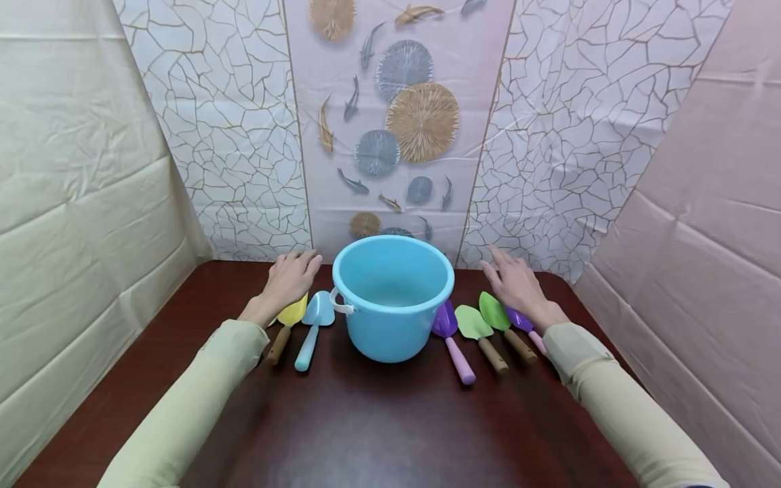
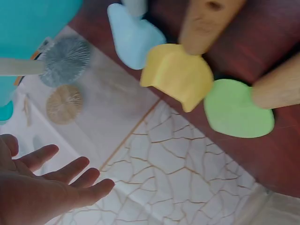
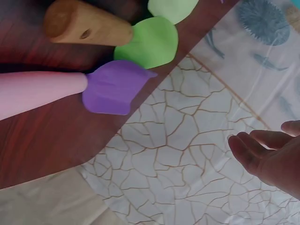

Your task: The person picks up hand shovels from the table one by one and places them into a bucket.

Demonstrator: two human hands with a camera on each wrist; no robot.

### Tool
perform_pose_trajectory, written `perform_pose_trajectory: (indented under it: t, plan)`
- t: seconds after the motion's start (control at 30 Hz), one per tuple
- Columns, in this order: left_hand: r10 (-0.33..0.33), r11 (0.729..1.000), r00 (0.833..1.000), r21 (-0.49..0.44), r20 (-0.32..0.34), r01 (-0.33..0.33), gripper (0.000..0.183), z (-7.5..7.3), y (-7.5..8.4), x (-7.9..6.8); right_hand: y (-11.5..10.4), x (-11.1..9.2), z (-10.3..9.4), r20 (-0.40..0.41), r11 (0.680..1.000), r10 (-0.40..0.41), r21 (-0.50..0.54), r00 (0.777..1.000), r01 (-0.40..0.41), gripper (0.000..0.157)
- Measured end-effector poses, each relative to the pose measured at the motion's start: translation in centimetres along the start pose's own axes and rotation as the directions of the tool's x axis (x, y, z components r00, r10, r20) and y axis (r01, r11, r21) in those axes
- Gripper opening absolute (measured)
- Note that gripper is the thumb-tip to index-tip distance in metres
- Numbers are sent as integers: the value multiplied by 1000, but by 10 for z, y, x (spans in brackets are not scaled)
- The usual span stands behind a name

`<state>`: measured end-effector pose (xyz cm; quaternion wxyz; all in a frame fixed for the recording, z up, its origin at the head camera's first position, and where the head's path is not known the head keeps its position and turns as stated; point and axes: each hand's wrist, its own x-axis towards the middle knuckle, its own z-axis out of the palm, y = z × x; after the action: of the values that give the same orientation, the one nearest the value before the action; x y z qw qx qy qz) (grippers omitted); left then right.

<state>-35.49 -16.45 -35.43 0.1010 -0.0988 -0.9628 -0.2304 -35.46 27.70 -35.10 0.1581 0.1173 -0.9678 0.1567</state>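
Observation:
A light blue bucket [image 1: 390, 335] stands upright on the dark red table, with toy trowels on both sides. My left hand [image 1: 287, 281], fingers extended, hovers over the left group: a yellow trowel [image 1: 293, 312] with a wooden handle, a light blue trowel [image 1: 318, 310], and a green trowel [image 2: 236, 110] mostly hidden in the head view. Above the right group hangs my right hand [image 1: 518, 288], holding nothing. Beneath and beside it lie a purple trowel [image 1: 445, 322] with a pink handle, a pale green trowel [image 1: 472, 322], a brighter green trowel [image 1: 494, 312] and another purple trowel [image 3: 115, 86].
Behind the table [image 1: 384, 434] hangs a patterned cloth [image 1: 244, 135] with fish and round motifs in its middle panel. Plain cloth walls close off the left and right sides. A white handle [image 1: 342, 303] hangs at the bucket's left.

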Motion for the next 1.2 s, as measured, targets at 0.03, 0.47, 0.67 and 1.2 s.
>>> perform_pose_trajectory:
  t: [0.03, 0.47, 0.67, 1.2]
  plan:
    - [6, 1000, 1000, -7, -3, -6, 56, -1, 3, 2, 2, -1, -1, 2, 1000, 4, -6, 1000, -4, 60]
    - [73, 993, 997, -93, -5, -73, 58, -10, 46, 21, 27, -13, 3, -17, 995, 58, -78, 998, -60, 59]
    - [57, 989, 998, -139, 31, -52, 53, -9, 60, 27, 40, -19, 8, -13, 992, 89, -89, 996, -90, 59]
    - [39, 993, 999, -114, -7, -40, 48, -2, 74, 41, 71, -36, 23, -57, 965, 130, -221, 990, -139, 48]
